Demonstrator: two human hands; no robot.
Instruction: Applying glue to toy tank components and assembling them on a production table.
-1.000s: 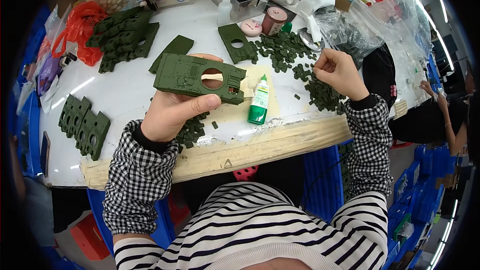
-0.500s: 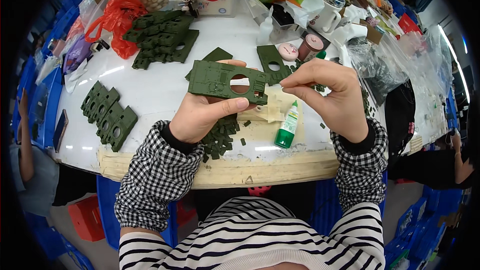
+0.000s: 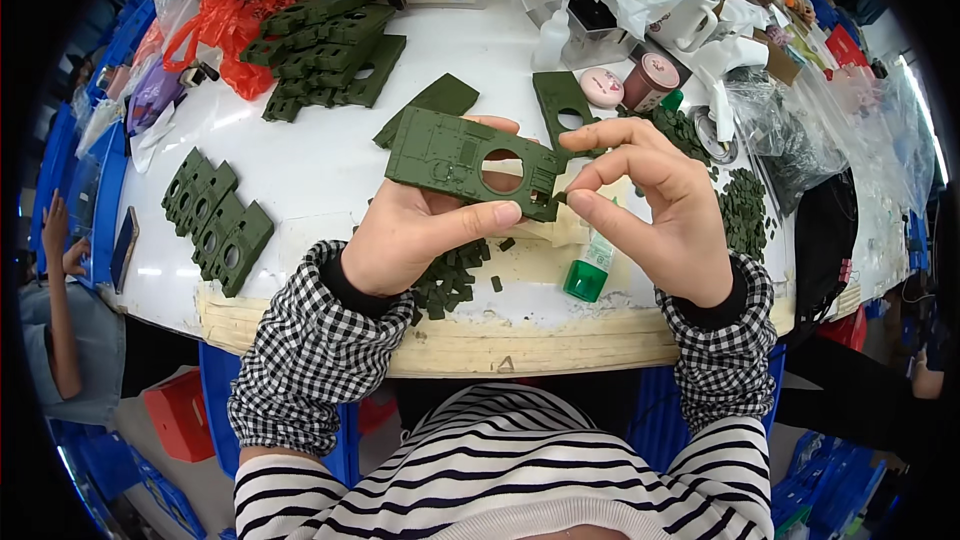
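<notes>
My left hand (image 3: 425, 235) grips a dark green plastic model tank hull plate (image 3: 435, 152) by its edges, thumb along the near side. The plate has a large round hole and a small square opening by its right end. At that right end, my right hand (image 3: 665, 215) pinches a small dark green part (image 3: 561, 197) between thumb and index finger. Whether the part touches the plate I cannot tell. Below the right hand lies a glue bottle with a green base (image 3: 587, 278), partly hidden. Loose small green parts (image 3: 447, 285) lie in a heap under my left hand.
More hull plates lie stacked (image 3: 330, 55) at the back left and in a row (image 3: 215, 225) at the left. Behind my hands are two single plates (image 3: 435, 105), (image 3: 560, 100). Jars (image 3: 652, 80), a mug (image 3: 690, 20), plastic bags and small parts (image 3: 745, 215) crowd the right.
My right hand has moved left and closer to the hull plate, bringing the small part to its right end. My left hand still holds the plate. The view has shifted slightly.
</notes>
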